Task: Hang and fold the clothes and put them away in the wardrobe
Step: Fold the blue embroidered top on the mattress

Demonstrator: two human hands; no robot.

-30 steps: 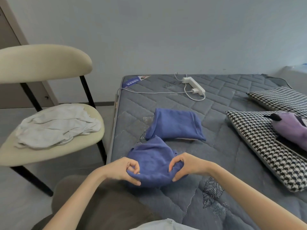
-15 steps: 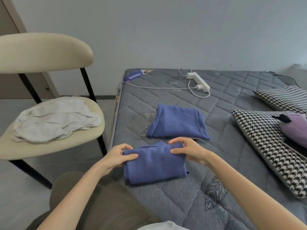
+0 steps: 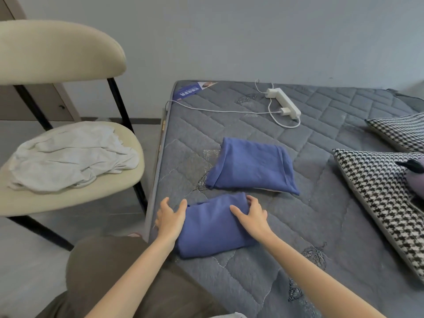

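Fingers (image 3: 237,210) of left hand (image 3: 171,218) and right hand (image 3: 253,218) lie straight, no longer pinching garment (image 3: 211,228).

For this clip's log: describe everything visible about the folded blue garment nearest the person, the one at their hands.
The near blue garment is plain periwinkle cloth that looks soft and knit-like. It is folded into a thick, roughly rectangular bundle with rounded edges. It lies flat on the grey quilted mattress near the left edge, close in front of a second folded blue bundle. The left hand lies open against its left side, and the right hand rests flat on its right part, fingers spread.
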